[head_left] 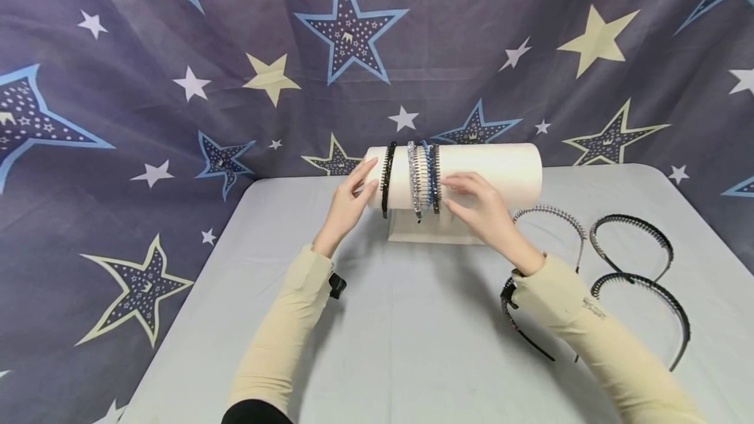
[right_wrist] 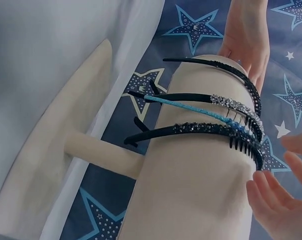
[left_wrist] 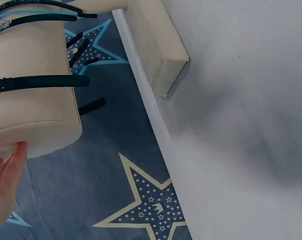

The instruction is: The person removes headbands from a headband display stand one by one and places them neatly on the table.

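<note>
A cream padded roll (head_left: 501, 165) on a stand (head_left: 406, 231) carries several headbands. Nearest its left end is a black headband (head_left: 386, 178); farther along, a silver beaded headband (head_left: 413, 172), a blue headband (head_left: 429, 182) and a dark sparkly headband (head_left: 436, 178) sit close together. My left hand (head_left: 343, 211) rests at the roll's left end, and the left wrist view shows its fingertips (left_wrist: 22, 149) against the end face. Beside the dark sparkly headband, my right hand (head_left: 485, 211) has loosely bent fingers with nothing between them. Whether it touches the roll is unclear.
Several more headbands lie on the pale tabletop (head_left: 377, 345) at the right, including a silver-grey headband (head_left: 554, 210) and a black headband (head_left: 639, 220). Some pass behind the right sleeve (head_left: 577, 300). A star-patterned cloth (head_left: 147, 214) hangs behind the table.
</note>
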Demonstrator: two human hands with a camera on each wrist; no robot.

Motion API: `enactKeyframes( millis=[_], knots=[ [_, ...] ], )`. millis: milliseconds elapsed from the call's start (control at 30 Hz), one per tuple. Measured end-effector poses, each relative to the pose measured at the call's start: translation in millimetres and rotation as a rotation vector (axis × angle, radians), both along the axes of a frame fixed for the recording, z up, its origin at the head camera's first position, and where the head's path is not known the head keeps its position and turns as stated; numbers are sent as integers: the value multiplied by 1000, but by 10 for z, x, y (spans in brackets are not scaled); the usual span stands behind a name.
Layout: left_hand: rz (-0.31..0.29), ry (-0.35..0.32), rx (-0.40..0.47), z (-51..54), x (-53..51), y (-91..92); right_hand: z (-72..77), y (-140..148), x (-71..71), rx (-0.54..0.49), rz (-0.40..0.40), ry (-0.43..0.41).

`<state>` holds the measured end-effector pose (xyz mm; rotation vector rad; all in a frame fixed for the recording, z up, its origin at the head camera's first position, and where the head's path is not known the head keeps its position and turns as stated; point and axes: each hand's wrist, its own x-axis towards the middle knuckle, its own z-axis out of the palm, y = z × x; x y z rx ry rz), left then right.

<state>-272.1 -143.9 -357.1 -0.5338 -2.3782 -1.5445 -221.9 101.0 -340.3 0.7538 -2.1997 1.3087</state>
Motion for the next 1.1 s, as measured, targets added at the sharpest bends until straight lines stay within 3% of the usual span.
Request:
enactKeyframes(
  millis=[300,533,800,1100],
  knots=[
    [-4,-4,-5,42,2,16,5,-74,-68,-15,-38,-21],
    [3,-3,-7,250,215,90,3,-137,-108,-31,-64,-83],
    [8,6,8,264,253,78,19,-234,-144,-24,-121,-145],
    [7,3,7,265,246,93,27,-281,-187,7,-193,-122]
  ],
)
